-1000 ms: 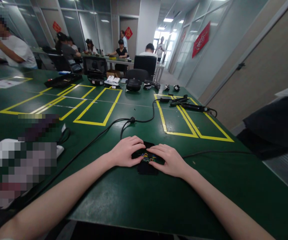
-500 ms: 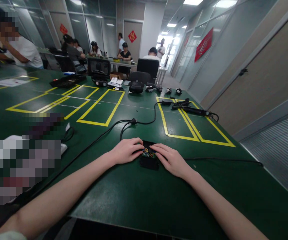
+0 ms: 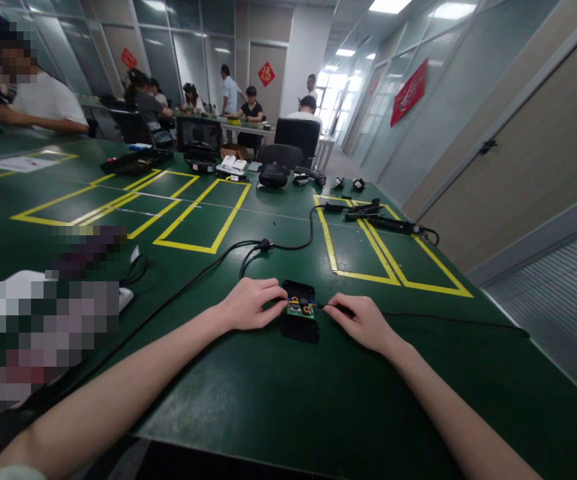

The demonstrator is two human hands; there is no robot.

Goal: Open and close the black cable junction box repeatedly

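A small green circuit board [image 3: 300,309] with copper coils and coloured wires lies in an opened black plastic case, between my hands. The upper shell [image 3: 298,287] is behind the board and the other black shell piece [image 3: 300,331] is on the near side. My left hand [image 3: 255,305] is closed, thumb and fingertips pinched at the board's left edge; what they grip is hidden. My right hand [image 3: 361,320] pinches the end of a black cable [image 3: 433,315] just right of the case. This cable runs off rightward over the table.
Another black cable with a plug [image 3: 265,245] curves behind my left hand. A soldering-iron-like black tool [image 3: 393,223] lies at the far right. Yellow tape [image 3: 213,250] marks the green table. A black tray [image 3: 135,161] and chairs [image 3: 295,137] stand farther back, with several people beyond.
My right hand has drawn back rightward from the board and now pinches the cable beside the case. More of the board and upper shell shows. My left hand has barely moved.
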